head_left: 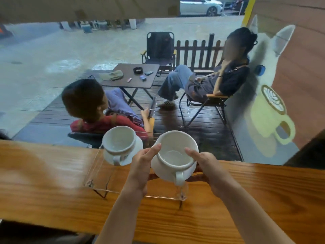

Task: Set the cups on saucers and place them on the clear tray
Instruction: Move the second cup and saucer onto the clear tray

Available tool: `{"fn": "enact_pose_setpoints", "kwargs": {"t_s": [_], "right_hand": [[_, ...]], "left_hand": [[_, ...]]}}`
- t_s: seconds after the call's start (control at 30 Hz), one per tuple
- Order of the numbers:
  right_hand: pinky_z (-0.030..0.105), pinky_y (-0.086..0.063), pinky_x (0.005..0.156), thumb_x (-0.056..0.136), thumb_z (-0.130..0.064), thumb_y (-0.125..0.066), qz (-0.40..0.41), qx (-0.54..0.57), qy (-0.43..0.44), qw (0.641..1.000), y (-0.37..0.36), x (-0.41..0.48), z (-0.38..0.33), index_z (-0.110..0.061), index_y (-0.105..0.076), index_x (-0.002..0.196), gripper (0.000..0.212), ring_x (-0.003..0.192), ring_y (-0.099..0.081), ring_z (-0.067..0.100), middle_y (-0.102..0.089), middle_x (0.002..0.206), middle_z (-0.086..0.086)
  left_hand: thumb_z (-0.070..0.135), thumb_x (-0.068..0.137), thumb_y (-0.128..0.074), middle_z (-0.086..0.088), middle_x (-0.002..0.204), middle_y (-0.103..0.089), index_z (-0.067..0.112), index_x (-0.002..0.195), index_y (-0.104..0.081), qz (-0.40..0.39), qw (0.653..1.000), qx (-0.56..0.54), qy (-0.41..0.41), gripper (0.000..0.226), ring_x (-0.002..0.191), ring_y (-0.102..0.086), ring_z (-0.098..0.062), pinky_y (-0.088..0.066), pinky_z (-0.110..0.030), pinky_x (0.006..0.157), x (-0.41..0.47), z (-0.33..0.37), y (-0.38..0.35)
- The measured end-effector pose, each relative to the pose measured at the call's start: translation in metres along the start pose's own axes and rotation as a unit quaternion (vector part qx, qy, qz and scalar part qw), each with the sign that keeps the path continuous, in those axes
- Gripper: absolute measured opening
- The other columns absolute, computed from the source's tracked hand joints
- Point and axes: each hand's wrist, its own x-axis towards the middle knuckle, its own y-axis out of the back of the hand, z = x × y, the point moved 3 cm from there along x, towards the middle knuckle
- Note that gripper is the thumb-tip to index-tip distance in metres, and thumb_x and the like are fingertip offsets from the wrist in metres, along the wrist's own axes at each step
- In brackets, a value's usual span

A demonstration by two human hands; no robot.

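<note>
Your left cup on its saucer [121,147] fills the far-left part of the clear tray [98,175]. The tray's near-left floor is bare, and the wooden counter [44,187] lies open all around. The window glass [219,131] blocks reach just beyond the tray.

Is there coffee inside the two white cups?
No, both the white ceramic cup on the tray and the white ceramic cup held in the hands show bare, empty insides.

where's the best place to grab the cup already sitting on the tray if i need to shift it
Grip the saucer rim from both sides, as both hands do with the other cup. The cup sits loose on it, handle facing you, so lifting by the handle alone leaves the saucer behind.
</note>
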Motion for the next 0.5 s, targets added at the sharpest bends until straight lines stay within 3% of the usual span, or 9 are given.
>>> {"fn": "enact_pose_setpoints", "kwargs": {"t_s": [0.07, 0.17, 0.27, 0.4, 0.5], "right_hand": [[0.036, -0.059, 0.068, 0.081, -0.047, -0.060, -0.018, 0.008, -0.009, 1.000, -0.013, 0.003, 0.003, -0.003, -0.065, 0.104, 0.049, 0.081, -0.071, 0.026, -0.072, 0.097, 0.020], [0.030, -0.057, 0.058, 0.083, -0.044, -0.061, -0.020, 0.003, -0.024, 1.000, -0.027, 0.006, 0.007, -0.002, -0.060, 0.110, 0.050, 0.077, -0.071, 0.024, -0.070, 0.101, 0.022], [0.029, -0.056, 0.055, 0.084, -0.042, -0.060, -0.007, 0.005, -0.033, 0.999, -0.034, 0.008, 0.011, -0.001, -0.061, 0.110, 0.048, 0.073, -0.071, 0.023, -0.070, 0.100, 0.022], [0.029, -0.056, 0.055, 0.087, -0.037, -0.058, 0.024, 0.002, -0.043, 0.999, -0.037, 0.012, 0.013, -0.001, -0.059, 0.112, 0.044, 0.081, -0.069, 0.027, -0.067, 0.103, 0.022], [0.027, -0.056, 0.052, 0.087, -0.036, -0.057, 0.043, -0.018, -0.044, 0.998, -0.039, 0.016, 0.011, 0.000, -0.056, 0.114, 0.044, 0.084, -0.068, 0.028, -0.066, 0.105, 0.020]], "left_hand": [[0.049, 0.077, -0.064, 0.003, 0.078, -0.074, 0.030, 0.079, -0.072, 0.023, 1.000, -0.007, 0.003, 0.021, 0.082, -0.065, -0.018, -0.056, -0.047, 0.080, 0.001, -0.005, 0.010], [0.047, 0.085, -0.057, -0.009, 0.104, -0.067, 0.022, 0.104, -0.061, 0.048, 0.998, -0.021, 0.020, 0.032, 0.098, -0.061, -0.025, -0.049, -0.053, 0.092, 0.002, -0.010, 0.016], [0.042, 0.087, -0.056, -0.010, 0.106, -0.063, 0.026, 0.101, -0.058, 0.044, 0.998, -0.034, 0.021, 0.021, 0.097, -0.059, -0.024, -0.052, -0.047, 0.087, 0.004, -0.014, 0.018], [0.032, 0.086, -0.059, -0.011, 0.115, -0.059, 0.015, 0.127, -0.049, 0.033, 0.997, -0.048, 0.046, 0.045, 0.101, -0.056, -0.024, -0.052, -0.041, 0.081, 0.012, -0.022, 0.022], [0.029, 0.086, -0.058, -0.010, 0.109, -0.061, 0.015, 0.120, -0.053, 0.035, 0.997, -0.054, 0.050, 0.037, 0.098, -0.058, -0.024, -0.052, -0.036, 0.070, 0.018, -0.025, 0.024]]}}
